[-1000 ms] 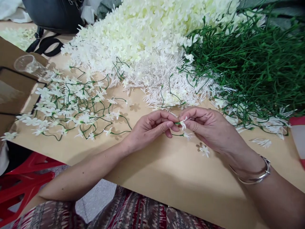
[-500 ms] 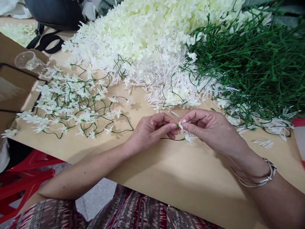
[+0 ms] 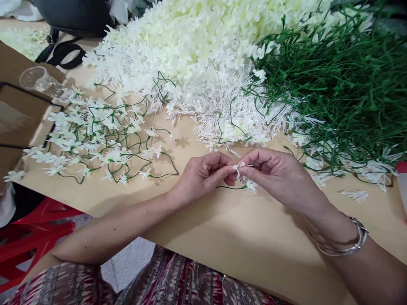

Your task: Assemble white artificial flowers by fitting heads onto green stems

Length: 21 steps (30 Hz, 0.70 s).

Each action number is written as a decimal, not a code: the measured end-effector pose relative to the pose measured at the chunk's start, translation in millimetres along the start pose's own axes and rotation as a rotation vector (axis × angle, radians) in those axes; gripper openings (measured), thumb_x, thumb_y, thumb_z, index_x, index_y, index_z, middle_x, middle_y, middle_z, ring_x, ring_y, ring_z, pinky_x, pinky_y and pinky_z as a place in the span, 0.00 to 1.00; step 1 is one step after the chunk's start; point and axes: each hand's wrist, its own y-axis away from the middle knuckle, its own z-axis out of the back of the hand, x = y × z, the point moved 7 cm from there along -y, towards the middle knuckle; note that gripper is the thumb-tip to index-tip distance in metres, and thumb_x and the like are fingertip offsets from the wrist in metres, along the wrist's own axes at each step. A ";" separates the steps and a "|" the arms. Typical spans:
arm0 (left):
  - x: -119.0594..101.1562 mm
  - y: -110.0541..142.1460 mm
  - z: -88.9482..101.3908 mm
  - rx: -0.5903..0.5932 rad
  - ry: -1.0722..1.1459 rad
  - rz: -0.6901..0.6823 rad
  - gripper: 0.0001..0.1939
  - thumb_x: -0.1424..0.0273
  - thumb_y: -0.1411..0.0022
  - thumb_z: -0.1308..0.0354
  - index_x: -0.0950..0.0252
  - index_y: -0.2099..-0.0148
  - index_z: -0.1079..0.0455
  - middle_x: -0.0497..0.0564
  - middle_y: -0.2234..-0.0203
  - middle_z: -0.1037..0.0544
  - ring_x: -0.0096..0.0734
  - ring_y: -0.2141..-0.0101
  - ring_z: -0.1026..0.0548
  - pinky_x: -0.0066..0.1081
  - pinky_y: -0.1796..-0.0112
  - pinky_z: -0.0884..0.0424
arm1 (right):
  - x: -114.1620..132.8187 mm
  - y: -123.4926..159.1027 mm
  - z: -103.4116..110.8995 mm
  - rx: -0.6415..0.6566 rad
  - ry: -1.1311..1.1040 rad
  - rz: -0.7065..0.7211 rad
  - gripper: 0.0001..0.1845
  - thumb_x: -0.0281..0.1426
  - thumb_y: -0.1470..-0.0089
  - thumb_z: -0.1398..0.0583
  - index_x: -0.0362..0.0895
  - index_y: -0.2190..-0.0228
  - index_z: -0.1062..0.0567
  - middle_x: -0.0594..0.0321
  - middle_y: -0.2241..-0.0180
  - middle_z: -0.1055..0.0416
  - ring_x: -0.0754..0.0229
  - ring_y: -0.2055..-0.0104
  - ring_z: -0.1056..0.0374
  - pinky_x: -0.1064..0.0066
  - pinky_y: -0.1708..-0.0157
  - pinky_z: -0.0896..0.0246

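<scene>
My left hand (image 3: 213, 171) is closed, pinching the green end of an artificial flower stem (image 3: 230, 187). From under its fingers the stem runs right to a white bloom (image 3: 250, 186), just below my fingertips. Thumb and forefinger of my right hand (image 3: 273, 173) grip a small white artificial flower (image 3: 237, 168) at the left hand's fingertips. The two hands nearly meet there, and the fingers hide the exact joint. Stemmed white flowers (image 3: 111, 123) lie spread on the table (image 3: 203, 237) to the left.
A big heap of white and cream blossoms (image 3: 190, 51) covers the back. Green plastic stems (image 3: 343, 80) are piled at the right. A clear cup (image 3: 41, 82) lies beside a cardboard box (image 3: 15, 114) at left. Behind is a black bag (image 3: 76, 17); a red stool (image 3: 47, 228) stands below.
The white flower and my right fingertips have shifted slightly left against the left hand. Less of the green tip shows between them. The view has tilted a little.
</scene>
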 end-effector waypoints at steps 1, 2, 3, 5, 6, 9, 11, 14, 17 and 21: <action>0.2 -0.4 -0.3 -0.001 0.017 0.005 0.22 0.51 0.31 0.36 0.67 0.59 0.26 0.50 0.72 0.17 0.26 0.70 0.18 0.25 0.64 0.20 | -0.2 -0.8 0.3 -0.001 -0.007 0.001 0.16 0.47 0.45 0.31 0.48 0.70 0.20 0.64 0.74 0.26 0.62 0.75 0.39 0.70 0.78 0.46; 0.3 -0.8 -0.9 0.000 0.039 0.013 0.22 0.51 0.31 0.35 0.67 0.59 0.26 0.50 0.72 0.18 0.26 0.70 0.18 0.25 0.64 0.19 | 0.0 -1.8 0.7 0.002 -0.020 0.006 0.15 0.47 0.46 0.30 0.49 0.70 0.20 0.64 0.74 0.26 0.61 0.74 0.38 0.69 0.77 0.45; 0.2 -1.3 -1.6 0.002 0.065 0.021 0.22 0.51 0.32 0.34 0.67 0.59 0.26 0.49 0.72 0.18 0.25 0.70 0.18 0.25 0.64 0.19 | 0.5 -3.0 0.9 0.010 -0.039 0.015 0.15 0.46 0.46 0.30 0.49 0.71 0.20 0.64 0.74 0.26 0.61 0.74 0.37 0.69 0.76 0.43; -0.7 -2.1 -3.4 0.012 0.114 0.035 0.21 0.51 0.33 0.33 0.67 0.60 0.26 0.49 0.72 0.18 0.25 0.70 0.18 0.26 0.63 0.19 | 2.5 -5.7 1.1 0.043 -0.094 0.038 0.12 0.44 0.47 0.29 0.50 0.70 0.20 0.65 0.73 0.25 0.60 0.72 0.33 0.68 0.72 0.38; -1.5 -2.4 -4.1 0.017 0.133 0.037 0.21 0.52 0.33 0.33 0.67 0.59 0.26 0.49 0.72 0.18 0.25 0.70 0.19 0.26 0.63 0.19 | 3.8 -6.8 1.7 0.056 -0.124 0.049 0.11 0.42 0.47 0.28 0.50 0.69 0.20 0.65 0.72 0.25 0.60 0.70 0.32 0.68 0.70 0.35; -4.4 -2.4 -4.7 0.024 0.159 0.023 0.20 0.53 0.32 0.33 0.67 0.57 0.25 0.51 0.69 0.17 0.26 0.68 0.18 0.28 0.61 0.18 | 6.8 -9.0 4.8 0.074 -0.191 0.068 0.13 0.41 0.49 0.27 0.51 0.63 0.19 0.65 0.67 0.23 0.60 0.66 0.29 0.67 0.64 0.31; -5.3 -1.9 -4.3 0.027 0.162 0.012 0.19 0.54 0.31 0.33 0.67 0.56 0.25 0.52 0.67 0.16 0.27 0.67 0.18 0.29 0.60 0.18 | 7.3 -9.1 5.9 0.087 -0.222 0.068 0.16 0.42 0.49 0.26 0.51 0.61 0.19 0.64 0.65 0.22 0.59 0.64 0.28 0.65 0.62 0.30; -4.6 -1.1 -4.2 0.037 0.156 0.008 0.19 0.55 0.30 0.34 0.67 0.55 0.25 0.53 0.66 0.16 0.27 0.66 0.17 0.29 0.59 0.18 | 5.4 -8.6 6.2 0.102 -0.232 0.058 0.15 0.43 0.48 0.27 0.51 0.61 0.19 0.64 0.66 0.23 0.58 0.64 0.28 0.64 0.61 0.30; -3.2 -0.7 -4.8 0.046 0.152 0.006 0.19 0.55 0.30 0.34 0.68 0.56 0.26 0.54 0.66 0.16 0.27 0.66 0.17 0.29 0.59 0.18 | 3.3 -8.5 8.2 0.076 -0.177 0.062 0.13 0.43 0.48 0.27 0.50 0.65 0.20 0.66 0.70 0.26 0.60 0.67 0.30 0.65 0.64 0.33; -1.8 -0.7 -5.6 0.046 0.151 0.018 0.19 0.55 0.30 0.34 0.68 0.57 0.26 0.53 0.67 0.16 0.27 0.66 0.17 0.28 0.60 0.18 | 2.4 -8.4 9.4 0.051 -0.100 0.053 0.10 0.40 0.48 0.27 0.50 0.69 0.20 0.67 0.73 0.28 0.61 0.70 0.34 0.67 0.68 0.37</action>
